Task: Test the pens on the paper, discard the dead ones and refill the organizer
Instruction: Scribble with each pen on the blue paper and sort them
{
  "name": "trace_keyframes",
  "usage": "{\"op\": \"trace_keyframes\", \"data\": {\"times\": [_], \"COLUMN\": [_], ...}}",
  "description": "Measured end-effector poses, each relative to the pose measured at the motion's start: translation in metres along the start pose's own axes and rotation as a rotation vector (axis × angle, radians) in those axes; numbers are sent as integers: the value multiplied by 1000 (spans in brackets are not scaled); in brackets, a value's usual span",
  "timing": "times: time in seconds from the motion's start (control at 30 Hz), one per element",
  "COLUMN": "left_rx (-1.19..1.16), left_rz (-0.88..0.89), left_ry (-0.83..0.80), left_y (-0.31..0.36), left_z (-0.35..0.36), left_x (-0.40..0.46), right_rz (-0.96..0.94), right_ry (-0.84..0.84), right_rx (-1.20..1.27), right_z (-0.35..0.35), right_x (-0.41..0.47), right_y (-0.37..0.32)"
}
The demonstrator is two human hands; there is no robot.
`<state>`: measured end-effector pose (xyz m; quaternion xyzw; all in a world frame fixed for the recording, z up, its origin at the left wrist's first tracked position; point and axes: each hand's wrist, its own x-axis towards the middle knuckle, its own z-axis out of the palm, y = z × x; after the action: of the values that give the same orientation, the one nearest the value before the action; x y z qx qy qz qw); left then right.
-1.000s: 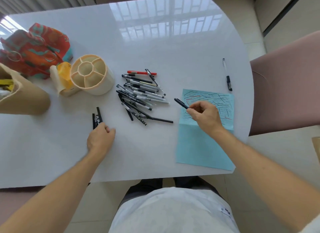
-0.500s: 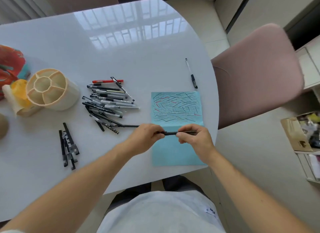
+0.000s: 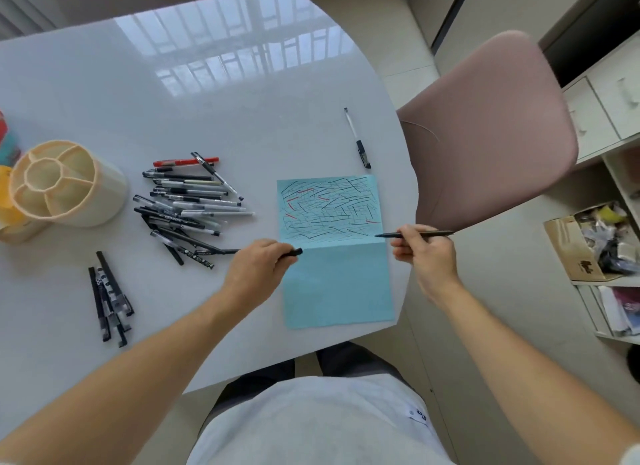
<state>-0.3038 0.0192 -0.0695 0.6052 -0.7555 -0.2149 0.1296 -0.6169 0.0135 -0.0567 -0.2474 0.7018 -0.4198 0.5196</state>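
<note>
Organizer (image 3: 65, 184) compartments empty; right hand (image 3: 424, 251) grips uncapped pen (image 3: 414, 235), left hand (image 3: 258, 267) its cap (image 3: 292, 253)

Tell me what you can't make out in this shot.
- Cap in the left hand: mostly hidden by the grip, head view.
- Organizer: compartment bottoms hidden by its walls.
- Yellow item: cut by the left edge.
- Cardboard box contents: blurred.
</note>
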Motion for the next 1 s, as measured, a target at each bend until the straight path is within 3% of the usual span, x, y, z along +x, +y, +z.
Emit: {"op": "trace_keyframes", "data": {"times": [0.17, 0.3, 0.53, 0.67, 0.83, 1.0], "left_rx": [-74, -26, -39, -66, -115, -187], "left_rz": [273, 277, 265, 260, 198, 57], "left_ry": [-170, -303, -315, -317, -295, -203], "left_y": [30, 28, 23, 22, 26, 31], "left_z": [22, 35, 37, 35, 32, 24], "left_x": [11, 9, 5, 6, 9, 9], "right_rz": [-222, -405, -521, -466, -348, -198], "right_ry": [-74, -81, -124, 43, 82, -190], "right_rx": [-337, -483, -614, -556, -402, -56], "right_z": [28, 34, 36, 25, 19, 34], "right_x": [-9, -14, -10, 1, -4, -24], "right_y": [17, 30, 36, 30, 19, 12]}}
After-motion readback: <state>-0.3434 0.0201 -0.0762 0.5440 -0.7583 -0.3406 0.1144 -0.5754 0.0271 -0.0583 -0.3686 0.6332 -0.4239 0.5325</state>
